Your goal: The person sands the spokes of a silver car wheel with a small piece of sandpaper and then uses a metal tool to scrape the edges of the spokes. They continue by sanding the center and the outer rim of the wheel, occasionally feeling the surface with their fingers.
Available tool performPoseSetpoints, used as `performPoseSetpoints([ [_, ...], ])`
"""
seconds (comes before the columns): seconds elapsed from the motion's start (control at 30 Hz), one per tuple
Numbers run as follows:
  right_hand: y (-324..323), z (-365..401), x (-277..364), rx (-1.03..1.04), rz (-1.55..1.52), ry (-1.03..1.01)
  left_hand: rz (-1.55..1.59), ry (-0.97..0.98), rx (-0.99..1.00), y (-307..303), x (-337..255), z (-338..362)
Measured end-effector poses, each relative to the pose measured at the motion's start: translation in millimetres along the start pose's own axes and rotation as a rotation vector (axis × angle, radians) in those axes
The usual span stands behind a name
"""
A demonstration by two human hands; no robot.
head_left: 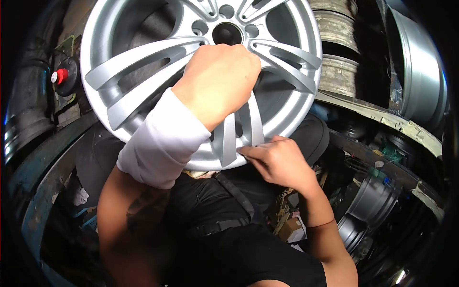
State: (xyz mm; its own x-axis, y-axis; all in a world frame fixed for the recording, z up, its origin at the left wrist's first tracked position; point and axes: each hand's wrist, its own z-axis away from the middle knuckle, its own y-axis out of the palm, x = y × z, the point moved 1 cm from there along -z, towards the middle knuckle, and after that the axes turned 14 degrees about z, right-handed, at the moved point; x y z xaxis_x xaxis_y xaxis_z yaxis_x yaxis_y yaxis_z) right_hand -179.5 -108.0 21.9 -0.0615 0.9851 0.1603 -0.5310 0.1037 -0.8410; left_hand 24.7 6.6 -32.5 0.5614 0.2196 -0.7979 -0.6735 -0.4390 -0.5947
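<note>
A large silver alloy wheel rim [119, 103] with paired spokes is held face-up before my torso, its lower edge over my lap. My left hand [222, 79], below a white sleeve, is closed in a fist over the spokes, just under the centre hole. Its fingertips are hidden. At the rim's lower right edge is my right hand [282, 162]. Its index finger reaches to the foot of a spoke and touches the metal, with the thumb close below and the other fingers curled. Whatever lies under the fingertip is too small to make out.
Worn wheel rims [337, 71] are stacked at upper right, beside a large silver rim [420, 71]. More rims [375, 201] lie lower right, near a cardboard box [290, 230]. A black round tool with a red knob [60, 76] stands at left. Metal rack beams [382, 115] flank me.
</note>
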Motion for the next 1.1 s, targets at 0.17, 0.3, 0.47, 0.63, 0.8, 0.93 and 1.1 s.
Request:
performPoseSetpoints([
  [0.17, -8.6, 2.7, 1.0, -0.004, 0.006, 0.014, -0.02, 0.011, -0.024, 0.2, -1.3, -0.3],
  [0.3, -19.1, 10.5, -1.1, -0.141, -0.039, 0.131, -0.019, 0.026, -0.039, -1.1, -0.4, 3.0],
  [0.47, -5.7, 7.8, 0.2, -0.002, 0.012, 0.015, -0.024, -0.062, 0.047, -8.1, -1.0, -2.5],
  [0.63, 7.7, -0.6, 3.8, -0.076, -0.075, -0.029, 0.009, -0.155, 0.021, -35.8, 3.7, -4.7],
  [0.8, -2.6, 5.4, 4.3, -0.031, 0.047, 0.018, -0.017, -0.113, -0.04, -42.3, 11.6, -0.9],
  [0.93, -1.9, 6.7, 1.3, -0.08, 0.013, 0.048, -0.009, -0.146, -0.016, -38.4, 9.2, -1.7],
  [1.1, 4.9, 0.4, 7.0, -0.131, -0.006, -0.033, 0.0, -0.123, -0.027, -36.6, 7.5, -1.4],
])
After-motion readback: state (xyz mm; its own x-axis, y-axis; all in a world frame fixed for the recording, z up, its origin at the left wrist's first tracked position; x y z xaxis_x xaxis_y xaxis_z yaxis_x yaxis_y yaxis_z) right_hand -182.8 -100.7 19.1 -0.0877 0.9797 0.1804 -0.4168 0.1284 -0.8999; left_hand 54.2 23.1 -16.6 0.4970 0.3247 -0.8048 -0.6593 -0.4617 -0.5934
